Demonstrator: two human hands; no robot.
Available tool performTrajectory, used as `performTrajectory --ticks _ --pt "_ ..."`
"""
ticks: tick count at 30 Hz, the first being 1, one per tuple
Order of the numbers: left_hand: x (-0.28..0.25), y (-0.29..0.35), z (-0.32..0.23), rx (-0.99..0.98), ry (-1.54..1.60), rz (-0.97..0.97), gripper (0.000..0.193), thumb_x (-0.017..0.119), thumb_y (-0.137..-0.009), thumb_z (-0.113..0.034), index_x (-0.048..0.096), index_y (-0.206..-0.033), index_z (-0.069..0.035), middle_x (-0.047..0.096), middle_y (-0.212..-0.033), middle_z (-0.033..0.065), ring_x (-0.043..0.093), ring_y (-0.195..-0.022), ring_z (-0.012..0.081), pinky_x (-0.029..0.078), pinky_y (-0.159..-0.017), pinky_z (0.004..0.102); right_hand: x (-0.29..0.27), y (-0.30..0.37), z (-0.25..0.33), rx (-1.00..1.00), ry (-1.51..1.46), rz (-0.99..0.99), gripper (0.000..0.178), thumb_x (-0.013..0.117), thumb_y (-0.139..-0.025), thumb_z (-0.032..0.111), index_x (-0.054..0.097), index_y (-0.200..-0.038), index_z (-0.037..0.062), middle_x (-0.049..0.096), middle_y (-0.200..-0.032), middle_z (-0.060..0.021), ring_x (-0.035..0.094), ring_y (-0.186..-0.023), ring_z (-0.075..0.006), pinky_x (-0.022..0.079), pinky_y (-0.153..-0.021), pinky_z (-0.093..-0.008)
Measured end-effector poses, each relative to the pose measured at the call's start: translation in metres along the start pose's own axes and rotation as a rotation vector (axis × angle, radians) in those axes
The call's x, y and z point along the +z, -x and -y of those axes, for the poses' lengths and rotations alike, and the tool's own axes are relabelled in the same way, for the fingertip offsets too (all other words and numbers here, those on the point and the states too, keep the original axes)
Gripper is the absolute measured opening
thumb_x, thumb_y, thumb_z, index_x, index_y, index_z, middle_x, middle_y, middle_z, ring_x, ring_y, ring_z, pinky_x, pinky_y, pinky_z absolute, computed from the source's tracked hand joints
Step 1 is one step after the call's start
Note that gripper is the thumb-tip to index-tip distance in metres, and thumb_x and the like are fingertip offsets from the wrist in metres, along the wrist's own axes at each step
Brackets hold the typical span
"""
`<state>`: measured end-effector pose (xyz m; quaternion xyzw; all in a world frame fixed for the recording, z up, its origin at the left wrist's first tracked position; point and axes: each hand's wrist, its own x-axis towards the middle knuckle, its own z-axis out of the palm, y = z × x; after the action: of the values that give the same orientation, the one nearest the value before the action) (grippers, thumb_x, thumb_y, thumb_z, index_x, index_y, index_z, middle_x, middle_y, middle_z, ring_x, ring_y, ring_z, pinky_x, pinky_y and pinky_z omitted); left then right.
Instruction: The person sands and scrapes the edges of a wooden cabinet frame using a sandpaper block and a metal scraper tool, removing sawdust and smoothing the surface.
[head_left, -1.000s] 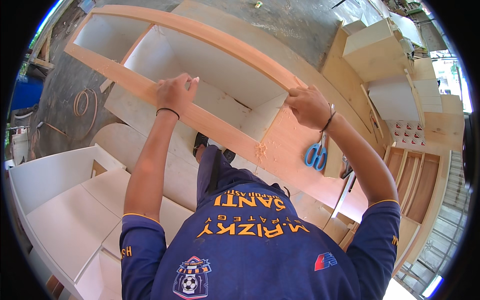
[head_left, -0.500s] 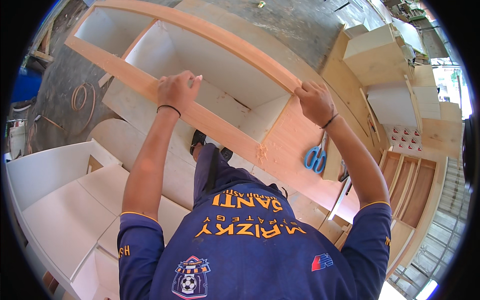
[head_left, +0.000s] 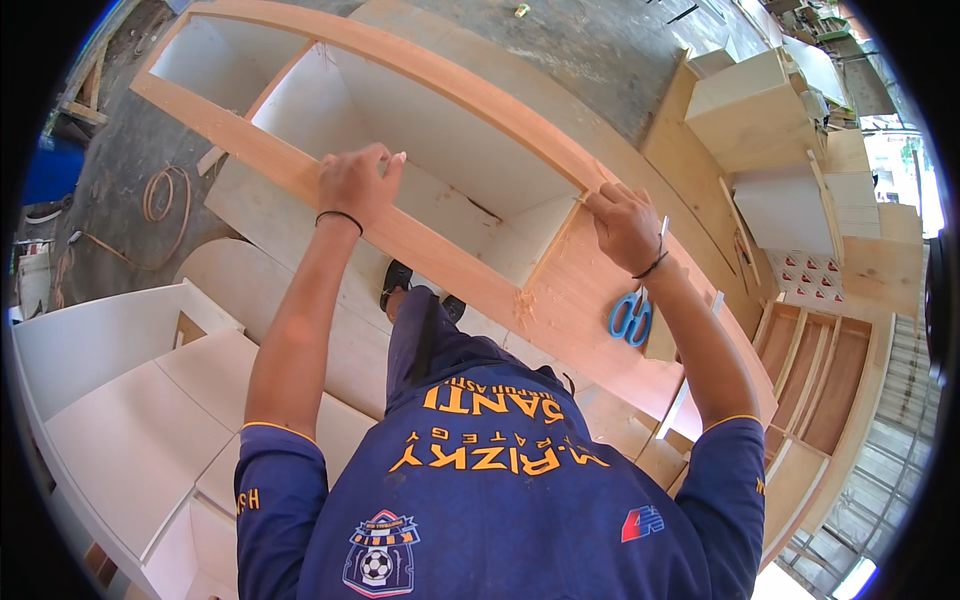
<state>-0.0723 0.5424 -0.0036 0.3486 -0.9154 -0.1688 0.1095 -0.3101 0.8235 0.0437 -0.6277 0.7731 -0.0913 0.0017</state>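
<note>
Right hand [head_left: 625,225] fingertips hidden behind cabinet frame [head_left: 420,235] edge; scissors [head_left: 630,318] blades under wrist; cabinet far-left end cut off.

Our right hand [head_left: 625,225] shifted from front rail toward far rail of cabinet frame [head_left: 420,240], fingertips now at corner where divider panel [head_left: 555,245] meets it. Our left hand [head_left: 355,182] crept slightly along front rail, fingers hooked over inner edge. Blue scissors [head_left: 630,315] now fully clear of our right wrist.
</note>
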Motion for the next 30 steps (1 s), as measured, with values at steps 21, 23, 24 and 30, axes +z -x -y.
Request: performTrajectory --ticks 21,23,24,30 --pt "0.012 -0.005 -0.084 0.66 0.11 -0.064 0.044 0.062 -0.089 -0.021 0.055 -0.129 -0.004 0.055 -0.131 0.0154 0.046 -0.128 0.0318 0.037 -0.106 0.0441 -0.032 0.072 0.058 0.924 -1.708 -0.693 0.019 0.054 -0.094 0.009 0.053 -0.113 0.0073 0.06 -0.08 -0.0046 0.061 -0.07 -0.0166 0.049 -0.059 -0.0294" --pt "0.027 -0.017 -0.117 0.801 0.086 0.052 0.048 0.059 -0.09 -0.018 0.05 -0.136 -0.005 0.05 -0.139 0.0124 0.039 -0.137 0.0302 0.031 -0.112 0.045 -0.022 0.09 0.077 1.048 -1.967 -0.793 0.028 0.055 -0.094 0.009 0.048 -0.121 0.0087 0.059 -0.084 -0.0038 0.061 -0.074 -0.0166 0.05 -0.059 -0.0308" --pt "0.042 -0.026 -0.129 0.866 0.054 0.109 0.049 0.057 -0.09 -0.017 0.047 -0.137 -0.006 0.047 -0.142 0.0112 0.036 -0.139 0.0297 0.028 -0.114 0.0459 -0.017 0.101 0.085 1.04 -1.993 -0.824 0.03 0.056 -0.093 0.008 0.048 -0.121 0.0087 0.059 -0.087 -0.0041 0.061 -0.076 -0.0168 0.051 -0.058 -0.0312" --pt "0.068 -0.045 -0.147 1.059 -0.048 0.276 0.051 0.051 -0.091 -0.011 0.044 -0.141 -0.007 0.039 -0.151 0.0091 0.029 -0.143 0.0289 0.02 -0.119 0.048 -0.005 0.155 0.123 1.085 -2.008 -1.074 0.046 0.058 -0.085 -0.001 0.05 -0.128 0.0089 0.061 -0.102 -0.0041 0.063 -0.088 -0.0159 0.055 -0.061 -0.0319"
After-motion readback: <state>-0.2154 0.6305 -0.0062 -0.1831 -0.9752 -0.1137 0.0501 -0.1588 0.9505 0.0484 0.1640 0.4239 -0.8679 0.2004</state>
